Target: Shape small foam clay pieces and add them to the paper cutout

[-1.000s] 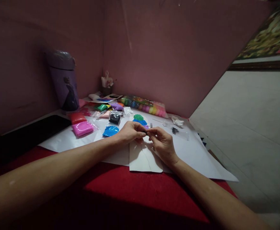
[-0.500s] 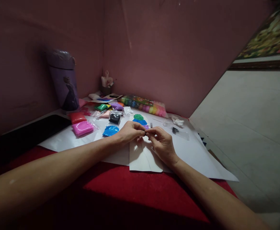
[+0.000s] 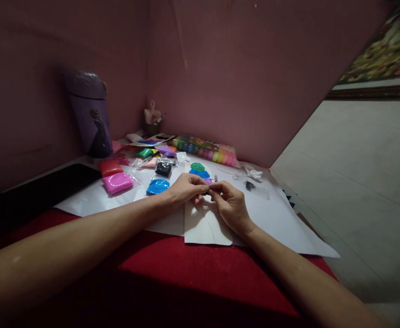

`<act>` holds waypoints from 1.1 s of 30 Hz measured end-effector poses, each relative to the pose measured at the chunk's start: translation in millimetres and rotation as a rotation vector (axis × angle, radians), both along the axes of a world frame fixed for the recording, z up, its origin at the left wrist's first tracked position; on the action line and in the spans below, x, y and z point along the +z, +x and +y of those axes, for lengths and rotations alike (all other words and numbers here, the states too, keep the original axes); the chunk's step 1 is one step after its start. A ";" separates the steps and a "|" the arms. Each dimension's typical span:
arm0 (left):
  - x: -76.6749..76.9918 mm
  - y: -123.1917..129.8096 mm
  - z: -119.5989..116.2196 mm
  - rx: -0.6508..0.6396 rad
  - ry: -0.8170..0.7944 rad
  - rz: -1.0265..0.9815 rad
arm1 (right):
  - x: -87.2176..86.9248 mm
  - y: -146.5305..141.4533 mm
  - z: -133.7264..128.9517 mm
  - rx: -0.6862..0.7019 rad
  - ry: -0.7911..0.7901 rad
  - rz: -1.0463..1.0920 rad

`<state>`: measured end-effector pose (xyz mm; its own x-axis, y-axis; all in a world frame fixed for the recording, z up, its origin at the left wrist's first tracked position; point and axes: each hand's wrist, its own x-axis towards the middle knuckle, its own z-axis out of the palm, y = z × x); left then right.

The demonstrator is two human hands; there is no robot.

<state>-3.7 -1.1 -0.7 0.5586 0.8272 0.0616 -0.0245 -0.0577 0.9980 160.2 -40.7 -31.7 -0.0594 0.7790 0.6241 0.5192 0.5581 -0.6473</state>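
My left hand (image 3: 186,187) and my right hand (image 3: 233,205) meet above a white card (image 3: 208,230), thumbs and fingertips pinched together. Between them is a small dark lump of clay (image 3: 206,192), mostly hidden by the fingers. Beyond my fingertips, the card's far end carries a textured green patch (image 3: 197,167), a blue patch (image 3: 200,174) and a partly covered purple patch (image 3: 208,181). A small fork (image 3: 215,178) lies just right of these patches. Left of my left hand are a blue clay packet (image 3: 158,186) and a black clay packet (image 3: 163,168).
Pink (image 3: 117,183) and red (image 3: 110,168) clay packets lie farther left, near a dark flat object (image 3: 42,191). A long pack of colourful clay (image 3: 205,149) lies along the wall. A purple tumbler (image 3: 92,116) stands at left; a clear sheet with black bits (image 3: 251,186) lies right.
The hands stay over the card, their fingertips shifting very slightly around the dark lump. Everything else keeps its place.
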 end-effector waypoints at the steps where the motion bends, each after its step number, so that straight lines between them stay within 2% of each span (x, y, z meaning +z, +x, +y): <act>1: 0.5 0.0 -0.6 0.001 -0.003 0.002 | 0.1 -0.1 -0.2 0.001 -0.003 -0.001; 9: 2.6 0.4 -2.5 0.010 -0.013 0.028 | 2.3 -2.0 -2.4 0.014 -0.019 -0.031; 19: -4.6 2.4 3.4 -0.012 -0.024 0.013 | 3.3 -1.9 -3.1 0.011 0.028 -0.084; 33: -4.8 2.6 4.1 -0.009 -0.012 0.038 | 5.1 -2.1 -3.6 0.009 0.051 -0.132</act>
<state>-1.1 3.0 -5.4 0.5679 0.8226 0.0304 0.0131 -0.0460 0.9989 158.0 -44.3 -26.6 -0.1507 0.7454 0.6494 0.5926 0.5939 -0.5442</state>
